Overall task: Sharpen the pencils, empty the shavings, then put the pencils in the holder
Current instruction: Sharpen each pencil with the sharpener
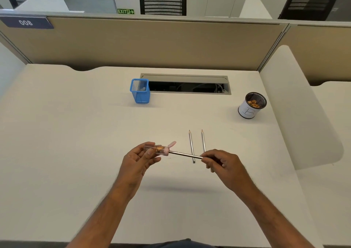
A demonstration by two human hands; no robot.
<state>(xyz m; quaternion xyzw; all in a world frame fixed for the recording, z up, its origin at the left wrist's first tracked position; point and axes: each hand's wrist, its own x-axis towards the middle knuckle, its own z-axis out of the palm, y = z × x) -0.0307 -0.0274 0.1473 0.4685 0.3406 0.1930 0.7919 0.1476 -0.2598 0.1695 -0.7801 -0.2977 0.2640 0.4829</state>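
Note:
My left hand (138,159) holds a clear sharpener (156,150) with a pink cap flipped open and orange shavings inside. A grey pencil (185,155) is pushed into its pink end, and my right hand (221,164) grips the pencil's other end. Both hands hover above the white desk (76,133). Two sharpened grey pencils (191,145) (203,140) lie side by side on the desk just beyond my hands, tips pointing away. A blue mesh holder (140,91) stands at the back centre. A round mesh cup (251,107) with a white label holds shavings at the right.
An open cable tray (187,84) is set into the desk behind the blue holder. A beige partition (152,42) closes the back, and a white divider (296,105) stands along the right side.

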